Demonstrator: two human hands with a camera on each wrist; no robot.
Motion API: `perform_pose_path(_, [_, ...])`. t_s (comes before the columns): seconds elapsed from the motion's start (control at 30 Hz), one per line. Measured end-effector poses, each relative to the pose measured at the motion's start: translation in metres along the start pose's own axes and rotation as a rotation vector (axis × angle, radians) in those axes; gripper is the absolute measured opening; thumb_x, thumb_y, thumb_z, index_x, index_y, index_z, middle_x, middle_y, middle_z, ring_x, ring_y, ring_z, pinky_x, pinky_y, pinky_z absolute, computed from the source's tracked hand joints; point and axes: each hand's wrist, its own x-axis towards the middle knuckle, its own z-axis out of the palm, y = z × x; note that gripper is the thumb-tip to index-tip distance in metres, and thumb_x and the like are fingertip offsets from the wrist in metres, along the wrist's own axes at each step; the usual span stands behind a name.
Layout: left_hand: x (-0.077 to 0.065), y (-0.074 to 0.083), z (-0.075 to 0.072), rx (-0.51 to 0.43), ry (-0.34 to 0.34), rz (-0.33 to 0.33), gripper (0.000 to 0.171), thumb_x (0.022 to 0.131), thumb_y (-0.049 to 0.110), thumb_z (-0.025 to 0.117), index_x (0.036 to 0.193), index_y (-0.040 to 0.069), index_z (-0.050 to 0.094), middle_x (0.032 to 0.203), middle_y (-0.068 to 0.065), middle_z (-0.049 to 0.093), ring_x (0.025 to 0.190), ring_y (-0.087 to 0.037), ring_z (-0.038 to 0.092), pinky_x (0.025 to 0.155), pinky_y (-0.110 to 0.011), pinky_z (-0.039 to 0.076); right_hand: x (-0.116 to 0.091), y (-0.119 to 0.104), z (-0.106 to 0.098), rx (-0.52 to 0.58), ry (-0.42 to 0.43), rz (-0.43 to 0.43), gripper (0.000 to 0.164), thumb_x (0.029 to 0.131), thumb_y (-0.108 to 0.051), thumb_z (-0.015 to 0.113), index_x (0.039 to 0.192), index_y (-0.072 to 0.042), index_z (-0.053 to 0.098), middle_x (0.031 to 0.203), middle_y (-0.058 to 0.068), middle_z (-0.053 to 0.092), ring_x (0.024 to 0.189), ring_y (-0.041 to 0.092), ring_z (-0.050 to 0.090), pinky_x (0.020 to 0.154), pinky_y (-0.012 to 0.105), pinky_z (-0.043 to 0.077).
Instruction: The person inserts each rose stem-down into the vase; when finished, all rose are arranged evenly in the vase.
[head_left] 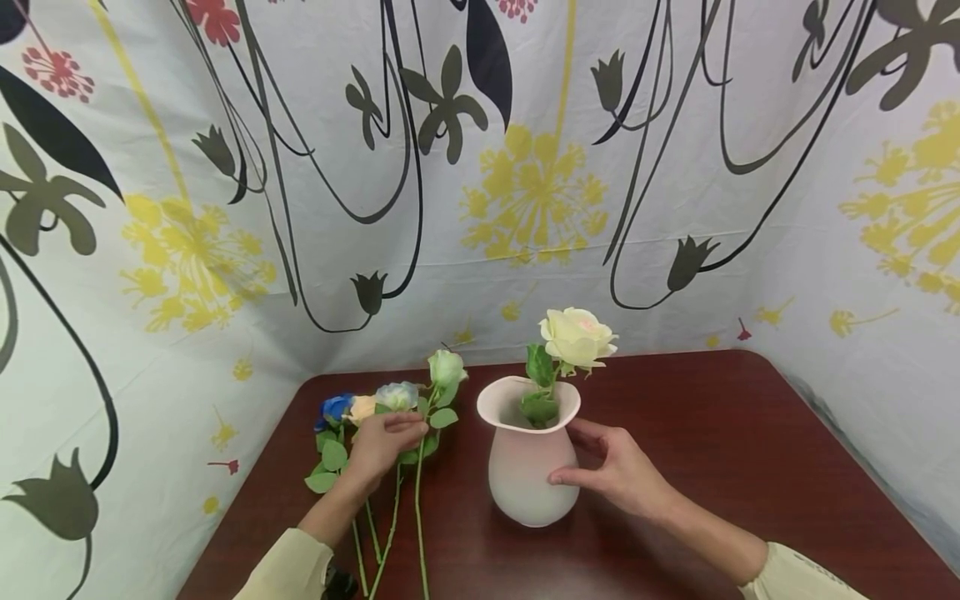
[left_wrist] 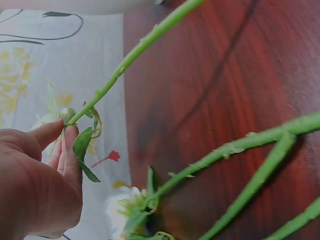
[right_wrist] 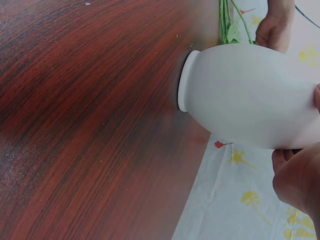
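Between thumb and fingers, my left hand [head_left: 378,450] pinches the stem of a pale green rose [head_left: 447,369] just below its leaves. In the left wrist view that stem [left_wrist: 132,57] runs up clear of the other stems, over the dark red table. My right hand [head_left: 626,475] holds the white-pink vase [head_left: 532,487] from its right side, thumb on the front and fingers behind. Standing upright on the table, the vase has a wavy flared rim and holds one cream rose [head_left: 577,337], whose lower stem is hidden inside. The right wrist view shows the vase's body [right_wrist: 245,95] and base.
Beside and under my left hand lie a blue rose [head_left: 335,408], a peach rose [head_left: 363,408] and a pale blue flower [head_left: 397,396], stems toward me. A patterned cloth [head_left: 540,275] hangs behind the dark red table [head_left: 705,417] and along its sides.
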Motion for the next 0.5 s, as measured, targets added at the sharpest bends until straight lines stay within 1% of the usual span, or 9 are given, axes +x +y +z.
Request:
perform_pose_path(0.13, [-0.001, 0.01, -0.001, -0.009, 0.017, 0.04, 0.029, 0.1, 0.011, 0.077, 0.123, -0.006, 0.074, 0.113, -0.021, 0.077, 0.104, -0.035, 0.076, 0.085, -0.04, 0.064, 0.0, 0.0, 0.0, -0.004, 0.001, 0.003, 0.069, 0.084, -0.019, 0.094, 0.143, 0.0, 0.064, 0.14, 0.014, 0.068, 0.125, 0.031, 0.067, 0.101, 0.031, 0.055])
perform_pose_path(0.27, [-0.001, 0.021, -0.003, -0.012, 0.045, 0.073, 0.027, 0.099, 0.01, 0.077, 0.121, -0.006, 0.075, 0.109, -0.019, 0.078, 0.098, -0.029, 0.077, 0.079, -0.031, 0.064, 0.0, -0.001, 0.0, -0.004, -0.001, 0.005, 0.07, 0.084, -0.019, 0.094, 0.144, 0.0, 0.063, 0.14, 0.013, 0.068, 0.126, 0.031, 0.067, 0.102, 0.033, 0.055])
perform_pose_path(0.4, [0.0, 0.034, -0.007, -0.033, 0.07, 0.089, 0.026, 0.098, 0.009, 0.078, 0.12, -0.004, 0.076, 0.109, -0.017, 0.079, 0.096, -0.025, 0.077, 0.078, -0.029, 0.064, 0.0, 0.0, 0.0, -0.002, -0.003, 0.001, 0.069, 0.084, -0.019, 0.094, 0.143, 0.0, 0.064, 0.14, 0.013, 0.068, 0.126, 0.029, 0.067, 0.102, 0.033, 0.055])
perform_pose_path(0.5, [-0.002, 0.044, -0.011, -0.035, 0.074, 0.098, 0.027, 0.099, 0.013, 0.079, 0.122, 0.0, 0.076, 0.112, -0.016, 0.079, 0.098, -0.026, 0.078, 0.081, -0.03, 0.064, 0.0, -0.001, 0.0, -0.001, -0.004, -0.003, 0.069, 0.084, -0.019, 0.093, 0.143, 0.0, 0.064, 0.14, 0.013, 0.068, 0.126, 0.029, 0.067, 0.102, 0.033, 0.055])
